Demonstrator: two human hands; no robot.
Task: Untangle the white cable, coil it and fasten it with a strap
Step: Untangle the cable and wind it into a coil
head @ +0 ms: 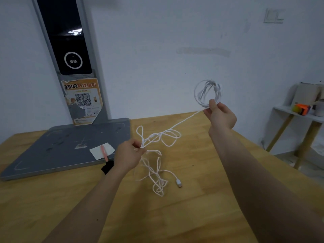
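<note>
My right hand (220, 116) is raised over the far side of the wooden table (201, 207) and grips a small round coil (207, 92) of the white cable. From that coil a taut strand runs down left to a loose tangle (158, 137) of loops. My left hand (128, 156) pinches the cable in this tangle just above the table. More tangled loops (157, 179) lie below it, ending in a white plug (179, 183). A black strap (107, 167) lies beside my left wrist, partly hidden by it.
A grey flat base (52, 149) with an upright post carrying a black screen (66, 41) occupies the table's left back. A white paper slip (98, 150) and a pink pen (104, 153) lie on it. A white shelf (298, 114) with small items stands at the right.
</note>
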